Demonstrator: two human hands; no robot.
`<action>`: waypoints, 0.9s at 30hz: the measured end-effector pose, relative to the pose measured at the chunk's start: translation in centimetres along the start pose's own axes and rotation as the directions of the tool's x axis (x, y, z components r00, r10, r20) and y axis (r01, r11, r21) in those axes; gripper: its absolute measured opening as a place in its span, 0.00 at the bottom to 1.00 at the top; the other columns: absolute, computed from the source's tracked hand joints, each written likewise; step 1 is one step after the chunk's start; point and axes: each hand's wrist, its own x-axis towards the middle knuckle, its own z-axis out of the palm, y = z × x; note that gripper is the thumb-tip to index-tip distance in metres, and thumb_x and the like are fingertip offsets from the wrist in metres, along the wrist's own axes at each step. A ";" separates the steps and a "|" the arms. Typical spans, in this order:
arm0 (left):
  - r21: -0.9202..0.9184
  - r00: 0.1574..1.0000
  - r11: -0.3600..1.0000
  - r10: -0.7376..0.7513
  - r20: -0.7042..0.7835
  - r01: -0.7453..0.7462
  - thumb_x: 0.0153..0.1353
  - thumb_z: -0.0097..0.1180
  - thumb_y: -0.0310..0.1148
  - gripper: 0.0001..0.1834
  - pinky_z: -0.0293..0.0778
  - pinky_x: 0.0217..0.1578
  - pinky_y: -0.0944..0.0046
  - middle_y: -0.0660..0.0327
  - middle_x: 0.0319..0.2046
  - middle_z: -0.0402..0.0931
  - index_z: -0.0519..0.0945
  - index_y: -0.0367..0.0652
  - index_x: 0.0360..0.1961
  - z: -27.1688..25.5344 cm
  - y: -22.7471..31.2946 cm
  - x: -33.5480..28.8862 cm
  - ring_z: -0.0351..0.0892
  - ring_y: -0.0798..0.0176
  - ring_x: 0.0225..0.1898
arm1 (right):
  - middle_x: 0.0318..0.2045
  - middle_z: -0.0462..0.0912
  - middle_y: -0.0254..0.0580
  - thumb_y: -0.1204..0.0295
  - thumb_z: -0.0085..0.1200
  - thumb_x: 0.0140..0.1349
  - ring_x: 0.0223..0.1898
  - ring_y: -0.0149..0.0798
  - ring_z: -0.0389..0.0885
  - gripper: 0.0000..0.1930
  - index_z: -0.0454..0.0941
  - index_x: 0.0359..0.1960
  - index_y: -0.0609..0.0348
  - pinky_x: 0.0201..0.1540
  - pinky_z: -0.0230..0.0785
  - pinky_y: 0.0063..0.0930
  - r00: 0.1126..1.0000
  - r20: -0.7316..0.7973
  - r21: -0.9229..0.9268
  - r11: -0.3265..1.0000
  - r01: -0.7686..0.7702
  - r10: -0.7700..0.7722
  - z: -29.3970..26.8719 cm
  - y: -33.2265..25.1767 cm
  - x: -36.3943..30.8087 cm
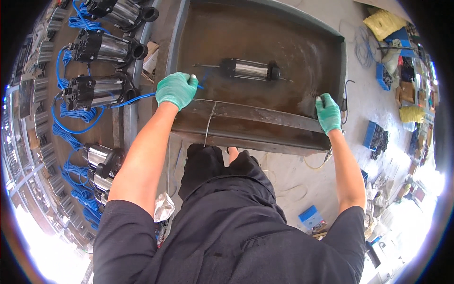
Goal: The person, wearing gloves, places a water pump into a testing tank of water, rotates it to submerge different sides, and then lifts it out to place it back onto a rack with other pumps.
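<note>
A metal tank (343,57) of brownish water stands in front of me. In it lies a cylindrical submersible pump (251,70), silver in the middle with black ends, on its side. My left hand (177,91), in a green glove, is closed around a blue cable (141,97) above the tank's left part. The cable runs left toward the pumps there, and a short piece shows past my fingers. My gloved right hand (328,113) is at the tank's near right corner, fingers curled. What it grips, if anything, is hidden.
Several black-and-silver pumps (97,91) with coiled blue cables (85,199) line a bench on my left. A flat metal bar (265,113) crosses the tank's near side. Blue bins (370,135) of dark parts and a yellow sack (384,23) sit on the floor at right.
</note>
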 end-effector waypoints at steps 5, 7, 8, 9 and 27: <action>0.034 0.999 0.999 -0.036 -0.004 0.036 0.70 0.43 0.51 0.25 0.77 0.48 0.46 0.53 0.41 0.84 0.87 0.47 0.35 0.1 0.4 0.0 0.83 0.44 0.45 | 0.32 0.84 0.56 0.55 0.52 0.72 0.34 0.63 0.80 0.16 0.79 0.42 0.56 0.39 0.72 0.48 0.981 -0.071 0.045 0.983 -0.180 0.183 0.8 1.9 -0.9; 0.042 0.999 0.998 -0.043 -0.007 0.043 0.70 0.43 0.52 0.25 0.77 0.48 0.46 0.53 0.41 0.84 0.87 0.46 0.35 0.2 0.2 0.0 0.83 0.43 0.44 | 0.34 0.85 0.57 0.49 0.49 0.72 0.39 0.65 0.81 0.20 0.81 0.41 0.54 0.41 0.72 0.53 0.972 -0.041 -0.058 0.971 -0.234 0.231 1.1 0.9 -0.5; 0.048 0.999 0.998 -0.036 -0.024 0.037 0.70 0.44 0.52 0.25 0.77 0.46 0.46 0.51 0.39 0.84 0.86 0.45 0.34 0.3 0.2 0.0 0.82 0.42 0.43 | 0.34 0.85 0.57 0.49 0.49 0.72 0.39 0.65 0.81 0.20 0.81 0.41 0.53 0.42 0.72 0.54 0.970 -0.040 -0.058 0.969 -0.241 0.238 1.1 1.0 -0.4; 0.053 0.999 0.998 -0.025 -0.042 0.027 0.71 0.44 0.52 0.25 0.77 0.44 0.45 0.50 0.37 0.84 0.86 0.45 0.33 0.4 0.2 0.1 0.82 0.41 0.41 | 0.34 0.85 0.57 0.49 0.48 0.72 0.39 0.65 0.81 0.20 0.81 0.40 0.53 0.43 0.72 0.54 0.968 -0.043 -0.059 0.966 -0.250 0.248 1.0 1.2 -0.4; 0.092 0.997 0.993 -0.063 -0.040 0.067 0.71 0.45 0.52 0.25 0.77 0.47 0.46 0.50 0.38 0.84 0.87 0.46 0.33 0.3 0.8 0.0 0.83 0.40 0.43 | 0.37 0.86 0.57 0.50 0.44 0.72 0.43 0.63 0.83 0.21 0.81 0.41 0.53 0.48 0.74 0.54 0.933 0.109 -0.192 0.928 -0.319 0.343 -0.5 -0.9 0.1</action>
